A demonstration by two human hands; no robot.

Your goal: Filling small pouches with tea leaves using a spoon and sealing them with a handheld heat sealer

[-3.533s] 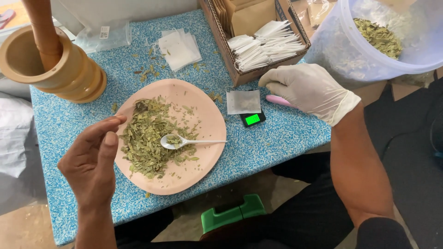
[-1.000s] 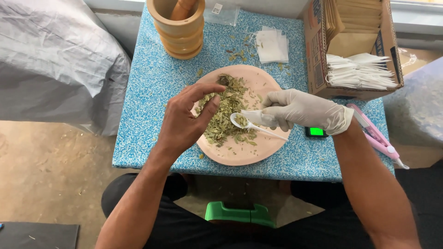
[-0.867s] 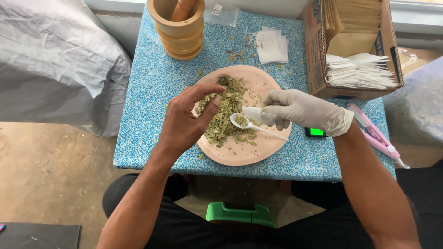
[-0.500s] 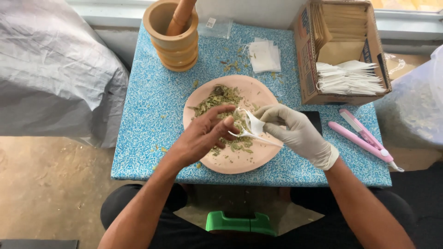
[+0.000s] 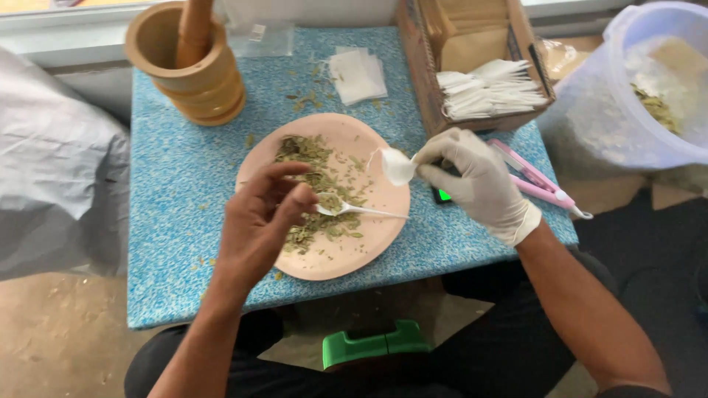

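1. Pinched between the gloved right hand's thumb and fingers is a small white sachet; that grip is closed on its right edge, and the sachet hangs over the right side of the pink plate.
2. Bare and loosely curled, the left hand hovers over the left part of the plate with fingertips drawn toward each other above the dried green herb; whether this grip actually pinches any herb cannot be told.
3. A white plastic spoon lies on the plate, bowl in the herb just beside the left fingertips, handle pointing right toward the plate's rim. Neither hand holds it.
4. The plate sits near the front middle of the blue speckled bench, with stray flakes scattered around it.
5. At the back left of the bench stands a wooden mortar with a pestle upright in it.
6. A small stack of flat white sachets lies behind the plate, and a cardboard box at the back right holds more white sachets in a row.
7. Pink tongs-like tool lies on the bench just right of the gloved hand, and a small green-lit device shows under that hand.
8. A clear plastic tub with herb inside stands off the bench to the right.
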